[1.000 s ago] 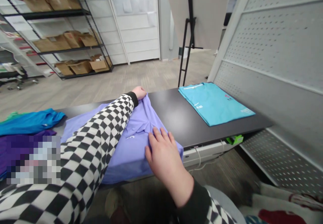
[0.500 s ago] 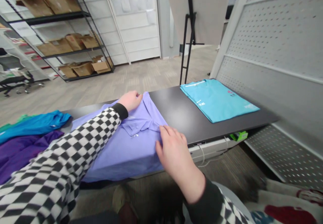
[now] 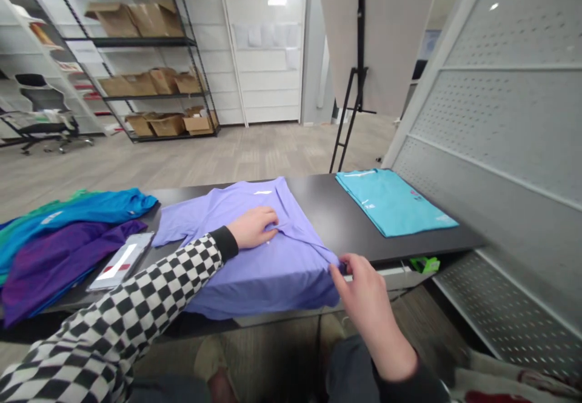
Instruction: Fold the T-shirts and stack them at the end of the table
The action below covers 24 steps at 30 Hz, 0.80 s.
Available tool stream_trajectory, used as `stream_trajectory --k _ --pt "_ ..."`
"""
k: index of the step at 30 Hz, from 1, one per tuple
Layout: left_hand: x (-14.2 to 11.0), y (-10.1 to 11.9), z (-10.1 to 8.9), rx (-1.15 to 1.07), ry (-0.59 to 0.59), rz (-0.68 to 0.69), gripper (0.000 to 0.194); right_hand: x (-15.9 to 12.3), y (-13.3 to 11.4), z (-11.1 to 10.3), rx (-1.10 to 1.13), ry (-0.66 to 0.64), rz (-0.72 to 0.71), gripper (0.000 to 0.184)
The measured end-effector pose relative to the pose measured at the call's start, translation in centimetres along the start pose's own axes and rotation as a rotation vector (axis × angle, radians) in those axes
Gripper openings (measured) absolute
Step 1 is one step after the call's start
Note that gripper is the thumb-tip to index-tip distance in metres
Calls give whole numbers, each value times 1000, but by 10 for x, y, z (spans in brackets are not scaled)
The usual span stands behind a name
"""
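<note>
A lavender T-shirt (image 3: 254, 239) lies spread on the black table (image 3: 327, 209), its lower part hanging over the near edge. My left hand (image 3: 252, 227), in a checkered sleeve, rests on the shirt's middle with fingers curled onto a fold of cloth. My right hand (image 3: 364, 294) pinches the shirt's right edge at the table's front, thumb and fingers closed on the fabric.
A folded turquoise T-shirt (image 3: 393, 203) lies at the table's right end. Blue, green and purple shirts (image 3: 59, 233) are piled at the left, with a flat white card (image 3: 120, 260) beside them. A perforated grey panel (image 3: 504, 148) stands on the right. Shelves with cardboard boxes (image 3: 150, 82) stand behind.
My left hand has drawn back from the shirt's far corner to its middle. My right hand has slid from lying flat on the shirt to pinching its right edge. The camera has tilted up.
</note>
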<state>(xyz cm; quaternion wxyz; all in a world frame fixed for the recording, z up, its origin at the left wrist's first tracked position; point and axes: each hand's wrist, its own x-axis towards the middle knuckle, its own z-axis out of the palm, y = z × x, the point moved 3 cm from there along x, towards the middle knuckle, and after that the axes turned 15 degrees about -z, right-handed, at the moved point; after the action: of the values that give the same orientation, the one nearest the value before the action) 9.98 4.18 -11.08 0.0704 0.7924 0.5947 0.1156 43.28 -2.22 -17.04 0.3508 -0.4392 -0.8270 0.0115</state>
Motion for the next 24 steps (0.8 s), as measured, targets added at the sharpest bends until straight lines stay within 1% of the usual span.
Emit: stream_trajectory --k 2,6,7,9,10,12,13,15,17,19,20,22,24 --pt "0 -3 -5 -19 35 -1 26 -2 0 5 46 17 -39 31" --pt "-3 -13 -24 0 94 -26 32 1 -1 6 88 23 -73 32" --pt "-5 -16 -27 9 93 -34 33 1 -2 6 92 26 -83 31" --pt "-8 -21 -29 13 42 -47 34 2 -6 4 99 25 -113 27" --pt "-9 -24 -29 7 0 -66 36 3 -9 3 104 22 -130 26" --pt "-4 -30 -27 -13 -55 -155 43 3 -15 2 122 16 -154 24" --pt "2 -33 -26 -22 -48 -212 46 3 -18 1 136 17 -157 25" --pt "20 -35 -24 -37 13 -284 49 3 -23 1 165 27 -143 26" --pt "44 -32 -18 -54 45 -267 49 2 -25 1 193 39 -92 27" --pt "66 -26 -5 -52 -18 -255 55 1 -24 2 240 49 -6 27" --pt "75 -23 3 -33 -67 -277 60 -1 -23 4 276 55 47 27" --pt "85 -21 20 30 -131 -354 72 -5 -20 10 382 75 165 28" --pt "87 -21 33 80 -132 -399 80 -11 -15 17 529 88 279 35"
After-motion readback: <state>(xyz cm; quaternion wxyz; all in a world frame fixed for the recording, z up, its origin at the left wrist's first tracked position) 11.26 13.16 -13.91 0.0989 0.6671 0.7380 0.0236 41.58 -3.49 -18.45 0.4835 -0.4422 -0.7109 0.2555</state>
